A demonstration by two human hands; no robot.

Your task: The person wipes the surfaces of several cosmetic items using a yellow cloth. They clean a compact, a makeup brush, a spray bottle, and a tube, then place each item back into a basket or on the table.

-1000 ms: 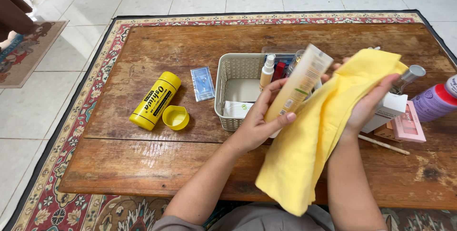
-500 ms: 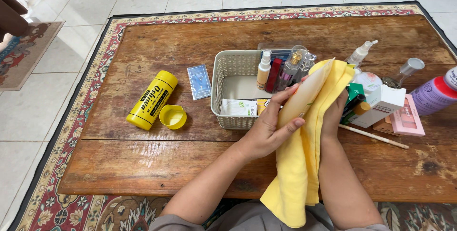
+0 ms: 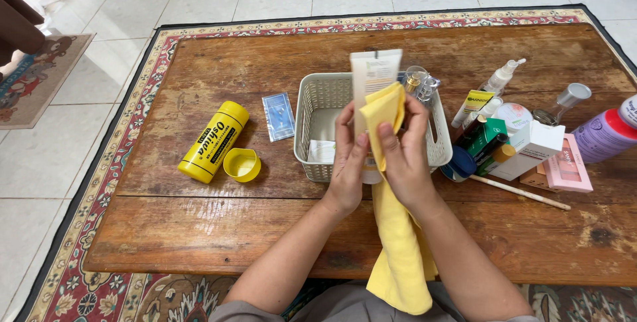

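Note:
My left hand [image 3: 347, 162] grips a cream-coloured squeeze tube [image 3: 373, 73], held upright above a white slatted basket [image 3: 312, 106]. A long yellow cloth [image 3: 398, 242] is pressed against the tube's right side by my right hand [image 3: 405, 156]; the rest of it hangs down past the table's near edge to my lap. The tube's lower end is hidden between both hands. Inside the basket I see a small white box [image 3: 321, 151] and the tops of a few bottles [image 3: 419, 83].
A yellow cylinder container [image 3: 213, 141] lies on its side left of the basket, its yellow cap [image 3: 242, 164] beside it, with a blue sachet [image 3: 278, 115] behind. Right of the basket stand several bottles, tubes and boxes, a purple bottle [image 3: 605, 135], a pink box [image 3: 569, 170] and a thin stick [image 3: 521, 192].
The tube went from tilted to upright. The cloth, first spread wide over my right hand, is now bunched narrow against the tube. Both hands moved together in front of the basket.

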